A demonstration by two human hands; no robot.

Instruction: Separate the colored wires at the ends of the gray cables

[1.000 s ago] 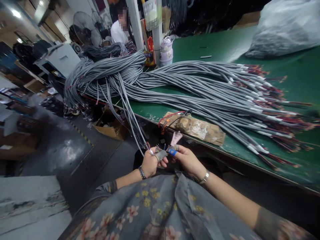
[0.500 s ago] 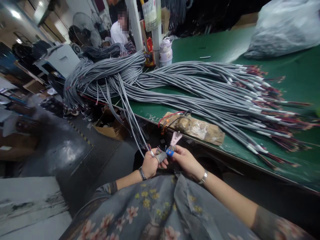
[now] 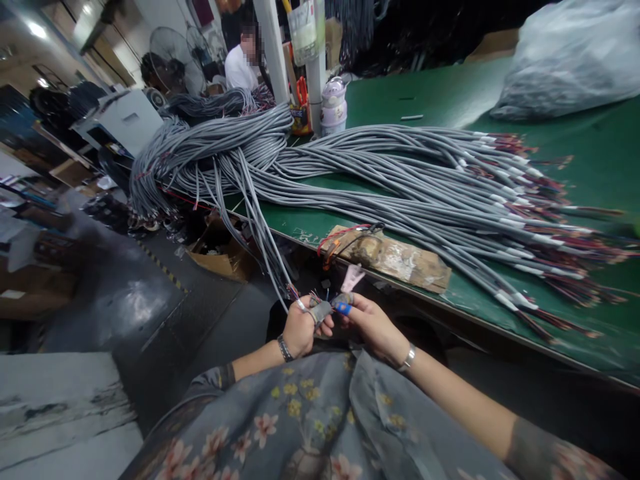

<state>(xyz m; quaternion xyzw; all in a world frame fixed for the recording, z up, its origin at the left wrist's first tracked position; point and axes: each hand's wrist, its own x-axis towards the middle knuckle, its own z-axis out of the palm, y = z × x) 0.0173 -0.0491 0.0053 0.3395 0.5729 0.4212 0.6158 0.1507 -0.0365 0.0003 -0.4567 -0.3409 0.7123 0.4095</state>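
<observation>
My left hand (image 3: 300, 328) is closed around the end of a grey cable (image 3: 273, 250) that hangs down from the table edge. Thin coloured wires (image 3: 314, 295) fan out above its fingers, and a grey wrap (image 3: 320, 311) covers its thumb. Close beside it, my right hand (image 3: 374, 325) pinches at the wire tips; what exactly lies between its fingertips is too small to make out. Blue tape (image 3: 343, 308) and grey wrapping cover its fingers. A pale pink forked piece (image 3: 353, 277) sticks up just behind that hand.
Bundled grey cables (image 3: 350, 160) with stripped ends spread across the green table (image 3: 465, 100). A taped wooden block (image 3: 410, 261) lies at its near edge. Behind stand a purple-and-white bottle (image 3: 333, 107) and a plastic bag (image 3: 570, 67). A cardboard box (image 3: 220, 257) sits below; a person (image 3: 241, 67) is farther back.
Both hands stay close together in front of me. The thin wires above my left hand are spread a little differently, and the view has shifted slightly.
</observation>
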